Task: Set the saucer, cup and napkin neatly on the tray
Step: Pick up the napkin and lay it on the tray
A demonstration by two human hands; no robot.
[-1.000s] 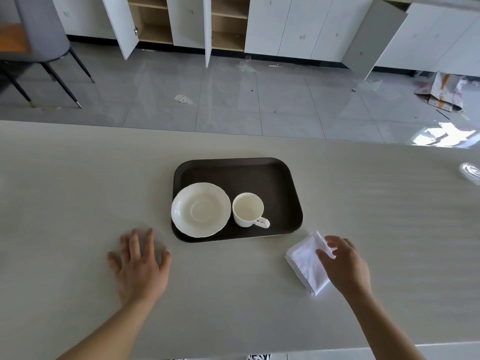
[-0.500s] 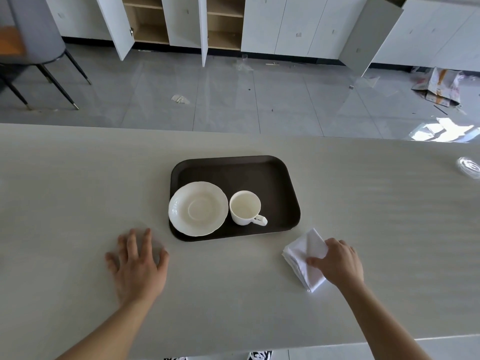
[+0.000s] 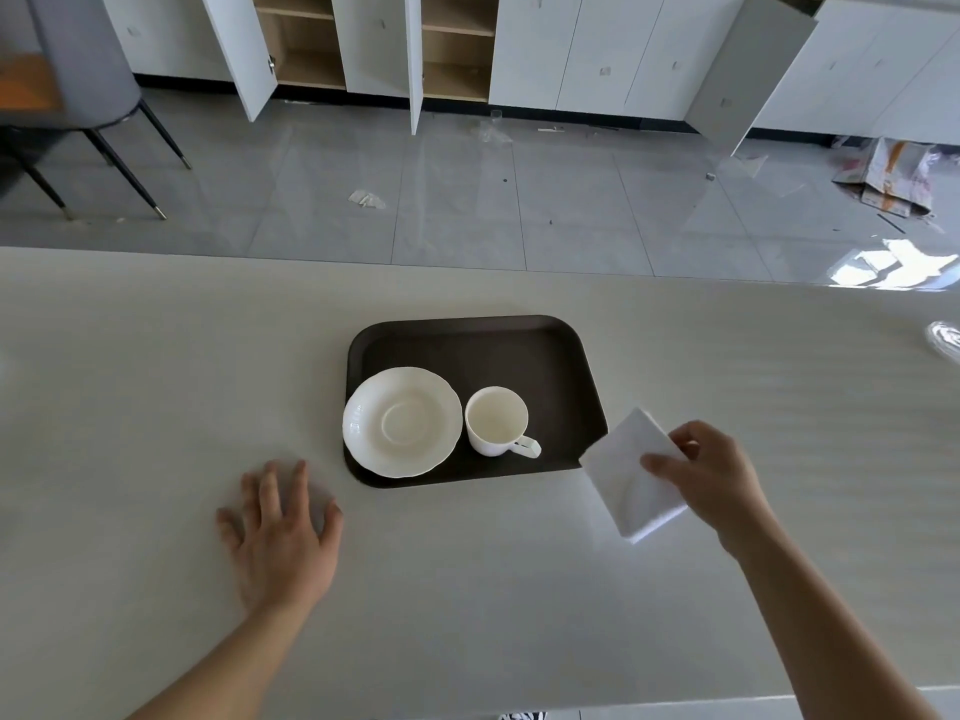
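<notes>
A dark brown tray (image 3: 519,350) lies in the middle of the pale table. On its near left part sits a white scalloped saucer (image 3: 401,422), its left edge over the tray's rim. A white cup (image 3: 496,420) stands right of the saucer, handle pointing right. My right hand (image 3: 714,478) holds a folded white napkin (image 3: 628,472) lifted off the table, just beside the tray's near right corner. My left hand (image 3: 283,535) lies flat on the table, fingers spread, left of and nearer than the tray.
A shiny clear object (image 3: 945,339) rests at the table's far right edge. Beyond the table are a grey tiled floor, white cabinets with open doors (image 3: 244,54), a grey chair (image 3: 88,80) at far left and crumpled paper (image 3: 888,179) at far right.
My right hand closed on the napkin, lifted it off the table and carried it up and left toward the tray's near right corner. My left hand stayed flat on the table.
</notes>
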